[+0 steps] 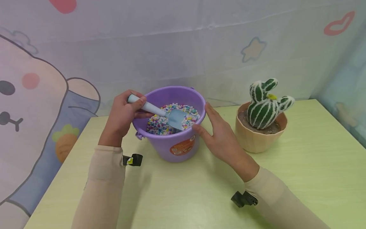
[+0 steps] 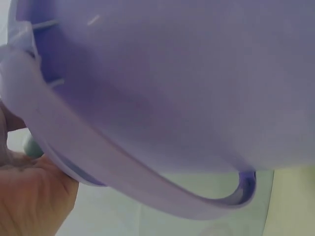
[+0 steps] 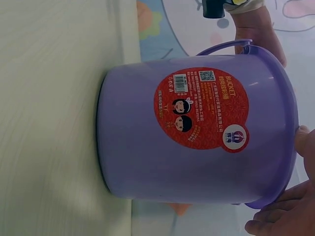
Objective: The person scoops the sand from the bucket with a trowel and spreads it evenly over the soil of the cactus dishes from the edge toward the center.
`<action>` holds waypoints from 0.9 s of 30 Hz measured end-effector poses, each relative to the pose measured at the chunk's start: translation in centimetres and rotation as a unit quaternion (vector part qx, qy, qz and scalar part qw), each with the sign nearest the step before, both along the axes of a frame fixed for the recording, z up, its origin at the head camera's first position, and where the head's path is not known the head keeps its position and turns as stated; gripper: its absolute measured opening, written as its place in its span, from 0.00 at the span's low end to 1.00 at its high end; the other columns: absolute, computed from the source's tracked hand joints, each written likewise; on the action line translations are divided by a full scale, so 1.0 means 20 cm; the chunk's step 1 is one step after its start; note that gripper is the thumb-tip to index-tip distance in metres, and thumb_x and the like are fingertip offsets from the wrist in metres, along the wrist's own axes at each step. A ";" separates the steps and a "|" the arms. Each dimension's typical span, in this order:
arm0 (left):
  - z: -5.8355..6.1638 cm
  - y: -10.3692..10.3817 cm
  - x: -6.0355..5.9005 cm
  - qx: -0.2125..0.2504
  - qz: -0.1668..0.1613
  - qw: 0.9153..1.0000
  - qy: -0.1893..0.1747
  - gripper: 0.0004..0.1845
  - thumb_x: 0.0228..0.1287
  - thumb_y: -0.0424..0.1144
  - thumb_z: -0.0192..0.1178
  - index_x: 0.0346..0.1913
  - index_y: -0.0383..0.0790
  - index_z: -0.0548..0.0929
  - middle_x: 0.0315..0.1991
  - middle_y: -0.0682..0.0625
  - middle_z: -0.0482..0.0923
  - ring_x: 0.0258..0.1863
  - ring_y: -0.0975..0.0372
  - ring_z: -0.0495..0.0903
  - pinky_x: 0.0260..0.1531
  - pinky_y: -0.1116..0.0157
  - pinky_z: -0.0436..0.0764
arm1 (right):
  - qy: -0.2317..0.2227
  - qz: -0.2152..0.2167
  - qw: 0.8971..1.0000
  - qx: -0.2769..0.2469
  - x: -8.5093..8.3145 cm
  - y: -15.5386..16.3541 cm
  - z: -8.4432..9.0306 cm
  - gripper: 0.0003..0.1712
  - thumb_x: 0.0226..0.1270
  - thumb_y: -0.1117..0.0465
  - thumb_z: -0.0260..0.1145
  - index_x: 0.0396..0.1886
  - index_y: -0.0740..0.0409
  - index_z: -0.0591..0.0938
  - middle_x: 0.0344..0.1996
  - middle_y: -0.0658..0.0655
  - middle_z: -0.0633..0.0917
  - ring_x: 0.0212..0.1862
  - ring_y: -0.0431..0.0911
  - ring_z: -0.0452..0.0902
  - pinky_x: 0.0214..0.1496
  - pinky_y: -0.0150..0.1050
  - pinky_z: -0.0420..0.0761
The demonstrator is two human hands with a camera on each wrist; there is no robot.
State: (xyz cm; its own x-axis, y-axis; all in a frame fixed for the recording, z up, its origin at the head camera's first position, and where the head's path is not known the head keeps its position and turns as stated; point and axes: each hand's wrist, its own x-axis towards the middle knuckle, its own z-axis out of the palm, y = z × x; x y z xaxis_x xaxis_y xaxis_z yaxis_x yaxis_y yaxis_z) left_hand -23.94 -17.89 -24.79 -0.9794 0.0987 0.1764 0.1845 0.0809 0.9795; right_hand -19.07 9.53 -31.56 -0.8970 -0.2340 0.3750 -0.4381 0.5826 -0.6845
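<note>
A purple bucket [image 1: 160, 146] with small multicoloured pellets [image 1: 160, 124] inside stands on the table. My left hand [image 1: 123, 109] grips the handle of a pale blue scoop [image 1: 151, 108] over the bucket's left rim. The scoop's blade lies over the pellets near the right side, its lower tip partly among them. Against the right rim rests my right hand [image 1: 223, 136], thumb and fingers spread and fairly straight. In the right wrist view the bucket [image 3: 128, 132] shows a red label [image 3: 202, 108]. The left wrist view shows its handle [image 2: 118, 162] hanging down outside; the scoop is mostly hidden there.
To the right of the bucket stands an orange-beige pot [image 1: 254, 140] with a green and white toy cactus [image 1: 261, 113]. Behind the pale yellow-green table [image 1: 177, 194] hangs a printed cloth backdrop [image 1: 171, 47]. Each sleeve carries a small black device.
</note>
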 end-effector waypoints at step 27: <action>-0.02 -0.01 0.01 0.166 0.044 0.985 -0.019 0.08 0.76 0.31 0.50 0.47 0.26 0.68 0.47 0.34 0.67 0.35 0.54 0.86 0.44 0.59 0.85 | -0.020 -0.007 1.000 0.009 0.00 0.00 0.01 0.50 0.71 0.33 0.54 0.79 0.58 0.49 0.77 0.56 0.52 0.76 0.51 0.45 0.77 0.49 0.51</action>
